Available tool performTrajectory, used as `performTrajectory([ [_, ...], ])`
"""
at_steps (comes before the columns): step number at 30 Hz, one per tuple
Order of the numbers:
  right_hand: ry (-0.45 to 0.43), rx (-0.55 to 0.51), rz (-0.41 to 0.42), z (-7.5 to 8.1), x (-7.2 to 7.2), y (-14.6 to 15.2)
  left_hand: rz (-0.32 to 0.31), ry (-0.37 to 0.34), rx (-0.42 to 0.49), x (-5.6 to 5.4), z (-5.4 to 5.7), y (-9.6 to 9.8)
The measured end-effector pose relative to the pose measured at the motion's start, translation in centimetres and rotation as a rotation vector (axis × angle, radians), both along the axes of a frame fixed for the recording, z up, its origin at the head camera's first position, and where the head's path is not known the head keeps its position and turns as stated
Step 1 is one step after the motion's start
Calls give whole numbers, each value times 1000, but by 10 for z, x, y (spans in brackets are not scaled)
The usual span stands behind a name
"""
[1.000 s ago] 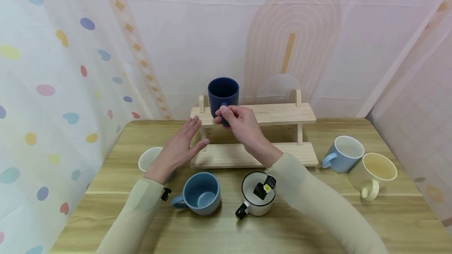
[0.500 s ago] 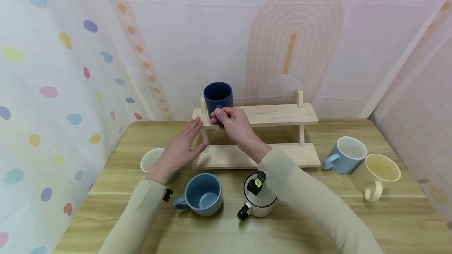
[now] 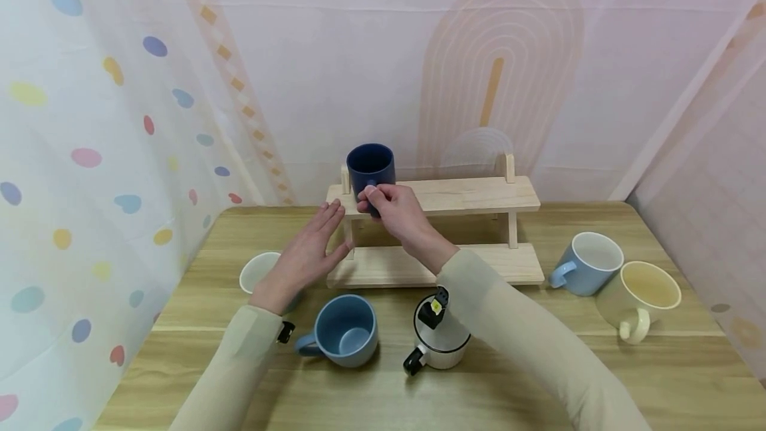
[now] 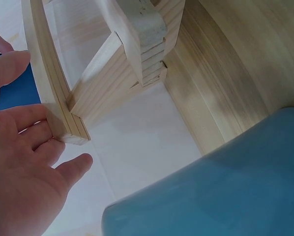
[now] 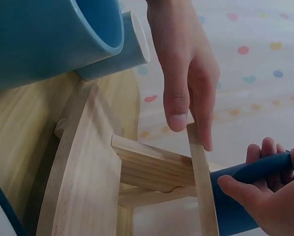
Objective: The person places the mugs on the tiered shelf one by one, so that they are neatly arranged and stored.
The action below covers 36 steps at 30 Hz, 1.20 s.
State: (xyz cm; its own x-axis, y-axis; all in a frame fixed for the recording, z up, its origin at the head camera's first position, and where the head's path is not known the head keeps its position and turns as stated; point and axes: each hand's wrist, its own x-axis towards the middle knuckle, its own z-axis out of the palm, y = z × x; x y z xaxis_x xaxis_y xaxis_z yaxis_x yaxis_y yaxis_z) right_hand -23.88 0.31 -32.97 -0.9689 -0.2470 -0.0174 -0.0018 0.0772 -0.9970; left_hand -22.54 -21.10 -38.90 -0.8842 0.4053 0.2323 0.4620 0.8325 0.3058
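A dark blue mug [image 3: 371,166] is upright at the left end of the upper board of a two-tier wooden rack [image 3: 467,195]. My right hand [image 3: 397,211] pinches its handle, thumb on top; the right wrist view shows the mug's base against the board. Beside it, my left hand [image 3: 305,258] has its fingers extended, the fingertips touching the left end of the upper board. In the left wrist view, the left hand's fingers [image 4: 29,132] lie along the board's end.
Left, a white-lined mug [image 3: 257,270] is partly behind my left hand. In front of the rack are a blue mug [image 3: 346,331] and a white mug with black rim [image 3: 443,344]. A light blue mug [image 3: 583,268] and cream mug [image 3: 637,298] stand right on the wooden table [image 3: 509,391].
My right hand has lowered the dark blue mug slightly and moved it left onto the end of the upper board. The left hand stays at the board's end.
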Motion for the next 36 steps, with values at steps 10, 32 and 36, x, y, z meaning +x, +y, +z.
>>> performTrajectory([
  [10, 68, 140, 12, 3, -4, 3, -3, 5, -1, -3, -1, -1],
  [32, 335, 239, 82, 0, 79, 92, -17, -17, 3, -6, 0, -1],
  [36, 332, 247, 63, -10, 98, 101, -11, -19, -2, -6, 0, -1],
])
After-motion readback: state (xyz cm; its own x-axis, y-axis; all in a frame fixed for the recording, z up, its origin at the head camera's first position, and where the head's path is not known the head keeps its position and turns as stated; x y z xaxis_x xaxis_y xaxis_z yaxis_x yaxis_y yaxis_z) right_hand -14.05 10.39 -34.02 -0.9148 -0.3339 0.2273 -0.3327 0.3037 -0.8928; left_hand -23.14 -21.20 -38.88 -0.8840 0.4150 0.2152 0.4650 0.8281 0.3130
